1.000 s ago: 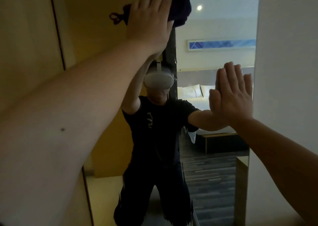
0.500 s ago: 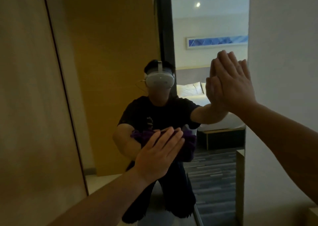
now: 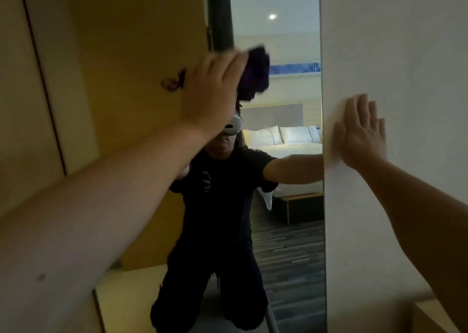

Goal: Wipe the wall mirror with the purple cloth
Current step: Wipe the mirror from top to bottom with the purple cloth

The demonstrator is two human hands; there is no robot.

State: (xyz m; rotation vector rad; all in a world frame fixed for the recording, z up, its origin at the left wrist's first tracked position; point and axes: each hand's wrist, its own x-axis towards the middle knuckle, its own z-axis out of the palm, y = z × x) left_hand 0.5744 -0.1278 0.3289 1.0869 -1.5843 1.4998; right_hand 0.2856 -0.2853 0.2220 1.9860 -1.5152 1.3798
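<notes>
The tall wall mirror (image 3: 283, 244) fills the middle of the head view and reflects a person in dark clothes. My left hand (image 3: 210, 94) presses the purple cloth (image 3: 255, 73) flat against the upper part of the glass, fingers straight; most of the cloth is hidden behind the hand, and a small loop of it sticks out at the left. My right hand (image 3: 362, 132) lies flat with spread fingers on the white wall (image 3: 395, 54) just right of the mirror's edge.
A wooden panel wall (image 3: 30, 104) runs along the left of the mirror. A wooden ledge corner (image 3: 430, 315) shows at the bottom right. The glass reflects a bed, pillows and striped carpet.
My left hand swept the cloth from the top of the mirror down to chest height and back up. My right hand slid off the mirror's right edge onto the white wall.
</notes>
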